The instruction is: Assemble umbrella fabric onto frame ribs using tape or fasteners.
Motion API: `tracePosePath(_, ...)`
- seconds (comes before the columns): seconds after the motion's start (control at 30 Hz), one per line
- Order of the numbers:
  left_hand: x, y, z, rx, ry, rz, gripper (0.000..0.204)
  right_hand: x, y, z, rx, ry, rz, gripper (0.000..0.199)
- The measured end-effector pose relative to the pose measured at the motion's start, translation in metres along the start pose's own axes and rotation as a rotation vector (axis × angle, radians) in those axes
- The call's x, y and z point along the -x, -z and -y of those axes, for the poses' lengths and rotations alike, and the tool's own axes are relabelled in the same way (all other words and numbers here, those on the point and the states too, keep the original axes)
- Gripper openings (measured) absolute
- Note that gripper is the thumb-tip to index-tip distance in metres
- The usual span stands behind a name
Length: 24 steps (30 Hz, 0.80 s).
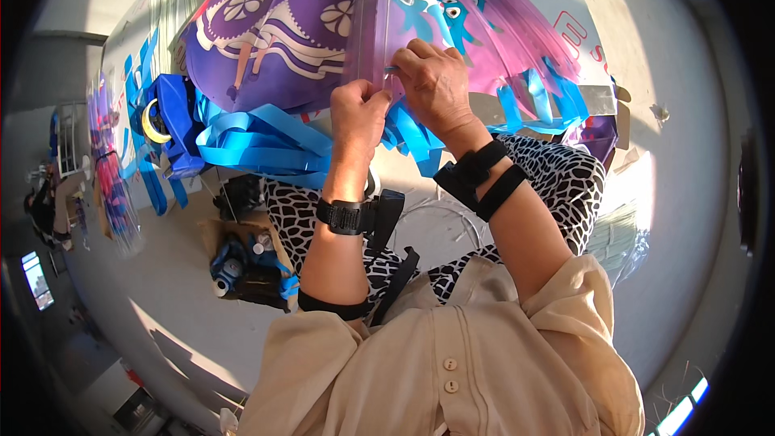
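Observation:
A purple and pink sheet, kite-like and printed with a figure's skirt and blue creatures, lies spread in front of me. A thin rod runs down its middle. My left hand is closed at the sheet's near edge, thumb and fingers pinched on it. Just right of it, my right hand is closed in a pinch over the sheet beside the rod. A tiny blue bit shows at its fingertips, too small to name. Loops of blue ribbon hang along the near edge, on both sides of my hands.
A blue tape dispenser with a yellow-ringed roll stands at the left. Bundled pale thin rods lie behind it. An open cardboard box with mixed items sits on the floor at lower left. More purple sheets hang at far left.

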<state>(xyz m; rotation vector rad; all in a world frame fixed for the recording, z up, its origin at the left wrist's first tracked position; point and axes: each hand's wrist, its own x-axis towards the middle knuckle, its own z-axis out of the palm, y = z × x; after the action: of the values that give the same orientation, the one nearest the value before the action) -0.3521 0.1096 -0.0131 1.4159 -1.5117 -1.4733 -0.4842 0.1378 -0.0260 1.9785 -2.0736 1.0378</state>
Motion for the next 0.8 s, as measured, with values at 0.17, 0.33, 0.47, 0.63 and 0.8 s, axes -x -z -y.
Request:
tracePosePath(0.17,0.01,-0.003,-0.007,-0.042,0.023,0.062,0.016,-0.02,0.011,-0.035,-0.24,-0.368,-0.203,0.008)
tracePosePath(0.33,0.016,-0.017,-0.015,-0.083,-0.079,0.048,0.017,-0.006,0.059,-0.047,-0.634,-0.447,-0.08,0.01)
tracePosePath(0.47,0.017,-0.051,-0.018,-0.159,-0.328,0.121,0.015,0.049,0.103,-0.048,-0.949,-0.675,-0.162,0.01)
tracePosePath(0.63,0.003,-0.106,-0.016,-0.375,-0.721,0.172,0.014,0.105,0.126,-0.05,-0.95,-0.859,-0.275,0.011)
tracePosePath(0.8,-0.003,-0.131,0.004,-0.609,-0.924,0.411,0.032,0.112,0.121,-0.046,-1.005,-0.884,-0.31,0.017)
